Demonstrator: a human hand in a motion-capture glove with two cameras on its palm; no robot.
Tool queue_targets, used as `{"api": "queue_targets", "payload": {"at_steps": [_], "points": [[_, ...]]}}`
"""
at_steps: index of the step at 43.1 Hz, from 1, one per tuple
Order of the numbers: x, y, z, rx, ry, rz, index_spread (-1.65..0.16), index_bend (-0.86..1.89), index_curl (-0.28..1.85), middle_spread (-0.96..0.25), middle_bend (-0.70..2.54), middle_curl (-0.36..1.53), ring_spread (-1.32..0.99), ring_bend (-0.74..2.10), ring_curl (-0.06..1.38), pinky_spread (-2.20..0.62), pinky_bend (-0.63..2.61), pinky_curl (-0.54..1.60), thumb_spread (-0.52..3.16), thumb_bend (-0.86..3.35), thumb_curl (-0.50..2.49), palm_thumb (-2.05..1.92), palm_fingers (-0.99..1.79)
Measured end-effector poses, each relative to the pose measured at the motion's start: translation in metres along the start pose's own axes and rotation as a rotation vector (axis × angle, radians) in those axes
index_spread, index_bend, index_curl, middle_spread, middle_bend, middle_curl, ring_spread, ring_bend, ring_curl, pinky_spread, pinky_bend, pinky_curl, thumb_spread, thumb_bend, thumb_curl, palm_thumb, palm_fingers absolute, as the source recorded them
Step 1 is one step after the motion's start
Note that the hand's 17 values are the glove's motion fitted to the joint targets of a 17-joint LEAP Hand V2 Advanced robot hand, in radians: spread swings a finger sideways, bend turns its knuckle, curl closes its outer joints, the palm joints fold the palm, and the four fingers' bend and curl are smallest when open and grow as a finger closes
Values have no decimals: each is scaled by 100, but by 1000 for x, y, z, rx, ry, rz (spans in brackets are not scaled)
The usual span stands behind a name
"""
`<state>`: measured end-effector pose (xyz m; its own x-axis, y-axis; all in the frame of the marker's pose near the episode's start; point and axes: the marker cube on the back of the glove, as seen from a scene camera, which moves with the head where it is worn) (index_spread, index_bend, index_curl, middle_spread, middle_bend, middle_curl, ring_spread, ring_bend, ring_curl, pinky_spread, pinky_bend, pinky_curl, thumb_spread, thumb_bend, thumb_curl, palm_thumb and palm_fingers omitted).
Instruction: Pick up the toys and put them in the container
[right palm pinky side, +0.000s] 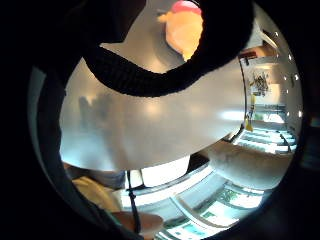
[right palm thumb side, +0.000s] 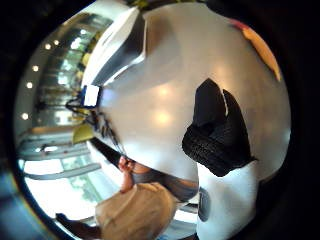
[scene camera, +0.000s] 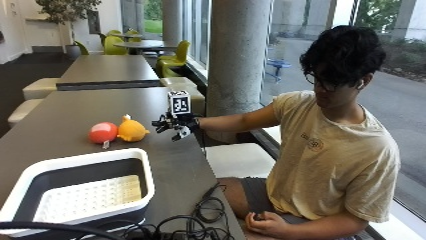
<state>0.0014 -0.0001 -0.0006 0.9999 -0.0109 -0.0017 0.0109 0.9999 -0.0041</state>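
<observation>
- A person in a pale yellow T-shirt sits at a long grey counter and reaches the gloved right hand out over it.
- That hand, one of the person's two hands, is up in the air above the counter. Its black fingers are spread out and straight. It holds nothing.
- Two toys sit on the counter, at about 9 o'clock from the hand. They are near the hand but not touching it.
- The closer toy is a round orange-yellow soft toy with a little point on top.
- Right beside it, and touching it, is a round red soft ball toy. A small white tag hangs under it.
- The container is a big white plastic tub with a dark inside. It sits on the counter at about 7 o'clock from the hand, closer to the camera than the toys. A flat white sheet with rows of little dots lies in the bottom. No toy is in it.
- In the little finger side palm view, the orange-yellow toy shows past a black strap, with a bit of the red toy at its far side. The grey counter fills the middle.
- In the thumb side palm view, two black fingers stick out over the shiny counter. A strip of the orange-yellow toy shows at the edge.
- The person's bare hand rests in their lap.
- Black cables lie in loops on the counter beside the tub.
</observation>
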Motion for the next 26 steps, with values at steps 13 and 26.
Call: {"api": "queue_targets", "payload": {"at_steps": [13,26], "points": [[3,0,-1,3,-21,-1,-23,19,15,0,9,3,0,23,8,1,87,27,126,20,8,14,-11],[7,0,0,-3,-89,45,-26,18,24,0,9,7,-1,24,14,1,89,31,155,23,15,11,-14]]}}
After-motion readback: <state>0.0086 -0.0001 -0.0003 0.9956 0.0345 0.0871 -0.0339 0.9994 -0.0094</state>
